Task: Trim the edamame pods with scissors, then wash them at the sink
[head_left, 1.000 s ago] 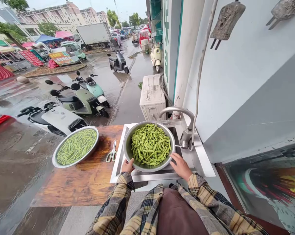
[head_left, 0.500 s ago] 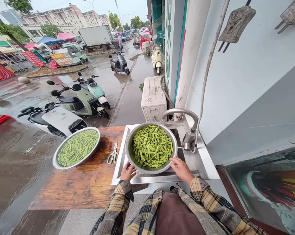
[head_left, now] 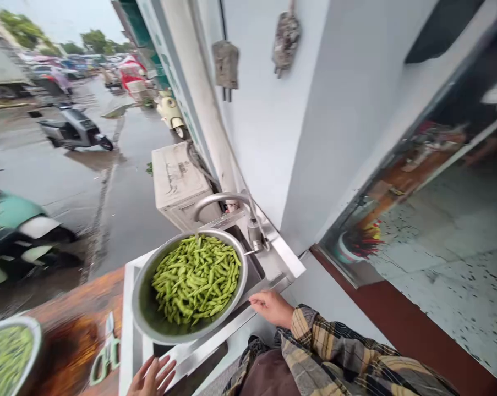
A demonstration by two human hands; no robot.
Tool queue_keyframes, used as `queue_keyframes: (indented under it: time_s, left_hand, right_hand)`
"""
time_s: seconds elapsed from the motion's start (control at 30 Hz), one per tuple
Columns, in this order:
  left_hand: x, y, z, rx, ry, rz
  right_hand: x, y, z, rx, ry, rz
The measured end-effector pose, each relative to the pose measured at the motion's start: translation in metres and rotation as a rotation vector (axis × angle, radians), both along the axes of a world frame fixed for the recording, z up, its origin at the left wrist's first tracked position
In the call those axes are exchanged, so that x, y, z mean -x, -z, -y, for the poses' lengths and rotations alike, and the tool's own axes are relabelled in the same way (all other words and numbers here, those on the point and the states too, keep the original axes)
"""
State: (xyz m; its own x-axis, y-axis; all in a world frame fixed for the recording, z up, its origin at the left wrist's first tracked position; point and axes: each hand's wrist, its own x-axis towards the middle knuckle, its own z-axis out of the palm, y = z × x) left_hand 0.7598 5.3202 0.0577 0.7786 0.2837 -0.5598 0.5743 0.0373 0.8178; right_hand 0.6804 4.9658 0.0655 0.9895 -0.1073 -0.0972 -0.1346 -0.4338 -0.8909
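Observation:
A large metal bowl (head_left: 143, 300) full of green soybean pods (head_left: 196, 275) rests on the steel sink (head_left: 128, 319), tilted slightly in my view. The curved tap (head_left: 225, 197) arches over its far rim, and a thin stream of water seems to fall onto the pods. My left hand (head_left: 152, 377) is open below the bowl's near left side, fingers spread and empty. Just off the near right rim, my right hand (head_left: 273, 308) is loosely bent, with nothing visible in it. Green-handled scissors (head_left: 105, 352) lie on the wooden board (head_left: 72, 346) to the left.
A second bowl (head_left: 36, 341) of pods in water stands at the left edge. Beyond the sink is a white outdoor unit (head_left: 178, 176). A wall (head_left: 268, 110) with hanging plugs (head_left: 226, 63) rises ahead, and a glass door (head_left: 397, 192) is on the right. Scooters (head_left: 77, 129) stand outside.
My view has swung to the right, showing the doorway. Both hands have come away from the bowl's rim; the left fingers have spread. The bowl stays on the sink.

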Motion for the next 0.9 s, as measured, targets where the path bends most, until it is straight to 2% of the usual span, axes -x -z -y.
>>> queue_keyframes:
  time_s: [0.07,0.17,0.23,0.3,0.37,0.5,0.6,0.7,0.73,0.8,0.9]
  left_hand:
    - [-0.003,-0.002,0.007,-0.022,0.023,-0.023]
    - [0.008,-0.021,0.030,-0.013,0.042,-0.058]
    - [0.022,-0.034,0.048,-0.008,0.073,-0.074]
    - [0.040,-0.038,0.065,0.001,0.101,-0.086]
    - [0.065,-0.033,0.081,0.005,0.113,-0.079]
    - [0.136,-0.009,0.118,0.042,0.143,-0.090]
    - [0.187,0.007,0.144,0.083,0.192,-0.125]
    - [0.218,0.013,0.162,0.084,0.189,-0.118]
    - [0.221,0.012,0.165,0.049,0.173,-0.093]
    - [0.217,0.006,0.166,-0.148,0.133,-0.006]
    - [0.181,-0.014,0.153,-0.549,0.087,0.140]
  right_hand:
    - [0.009,-0.004,0.009,0.017,0.019,-0.004]
    - [0.035,-0.010,0.021,-0.016,0.074,0.034]
    - [0.058,-0.008,0.031,-0.080,0.096,0.052]
    - [0.082,0.001,0.044,-0.140,0.111,0.036]
    - [0.107,0.013,0.062,-0.167,0.118,0.006]
    - [0.161,0.030,0.100,-0.164,0.089,-0.048]
    - [0.196,0.029,0.124,-0.153,0.090,-0.089]
    - [0.221,0.022,0.141,-0.148,0.081,-0.122]
    - [0.227,0.020,0.146,-0.147,0.071,-0.138]
    - [0.237,0.015,0.153,-0.144,0.054,-0.168]
    - [0.241,0.014,0.157,-0.148,0.074,-0.181]
